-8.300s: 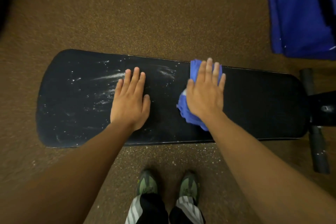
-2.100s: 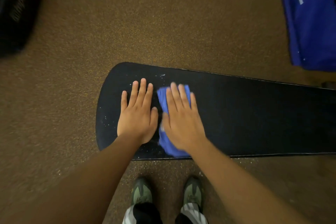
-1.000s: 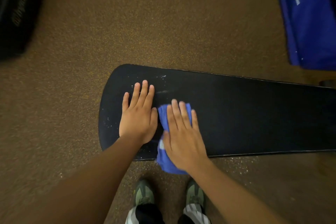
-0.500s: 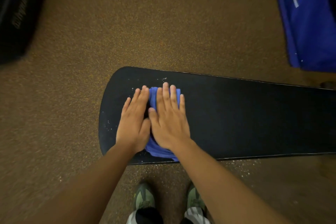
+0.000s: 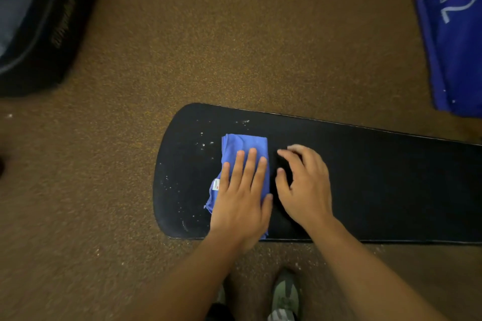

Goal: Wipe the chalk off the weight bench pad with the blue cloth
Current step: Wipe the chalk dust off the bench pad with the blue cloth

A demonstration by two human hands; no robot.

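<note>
Upper left of frame: a dark padded case with gold lettering [image 5: 39,26], blurred, lying on the brown speckled carpet [image 5: 234,41].

Centre left: the rounded end of the long black vinyl weight bench pad [image 5: 391,185]. Scattered white chalk specks [image 5: 203,144] sit on the pad just left of and above the cloth; the stretch to the right looks clean.

Centre: the folded blue cloth with a small white tag [image 5: 245,143], lying flat on the pad near that rounded end. The left hand [image 5: 241,199] presses on it, palm down, fingers straight and close together.

Just right of it: the right hand [image 5: 303,185], off the cloth, fingers loosely curled and holding nothing, resting on or just over bare pad; which cannot be told.

Upper right: a blue fabric item with white numerals [image 5: 453,41].

Step, as judged: wiping the last chalky patch at the pad's end. Next move calls for sliding the cloth leftward and upward over the remaining specks, with firm flat pressure.
</note>
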